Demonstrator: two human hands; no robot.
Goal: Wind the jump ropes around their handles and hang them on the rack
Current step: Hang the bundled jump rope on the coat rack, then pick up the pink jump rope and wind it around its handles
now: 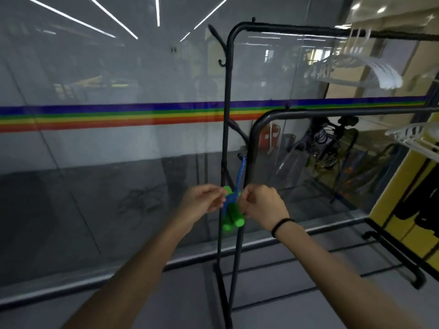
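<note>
A jump rope with two green handles and a blue cord hangs from a low hook on the black rack. The cord is wound around the handles, which hang side by side. My left hand pinches the blue winding from the left. From the right, my right hand grips the same bundle, a black band on its wrist. Both hands touch the rope at the wound part.
A glass wall with a rainbow stripe stands right behind the rack. White hangers hang on the top bar at the right, more white hangers on the lower bar. Another hook sits higher on the post. The rack's feet spread over the grey floor.
</note>
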